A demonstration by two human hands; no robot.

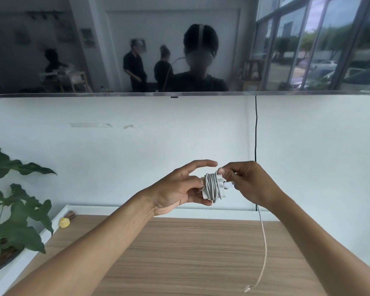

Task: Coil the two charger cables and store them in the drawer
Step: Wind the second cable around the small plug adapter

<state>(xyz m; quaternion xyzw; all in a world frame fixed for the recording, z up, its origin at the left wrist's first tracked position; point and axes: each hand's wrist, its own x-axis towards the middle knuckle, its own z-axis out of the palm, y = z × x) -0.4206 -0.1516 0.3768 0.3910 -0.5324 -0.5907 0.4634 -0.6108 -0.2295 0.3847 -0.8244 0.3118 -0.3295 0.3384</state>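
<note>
Charger [205,194] approx. half under cable [212,184]

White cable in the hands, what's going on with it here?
A person is winding a white charger cable around its charger block. The left hand holds the block, the right hand pinches the cable at the wraps. A loose tail hangs down over the wooden top. No drawer or second cable shows.

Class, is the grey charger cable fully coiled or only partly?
Partly coiled. The grey charger cable has several turns round a white block in the left hand; a loose tail hangs below the right hand.
</note>
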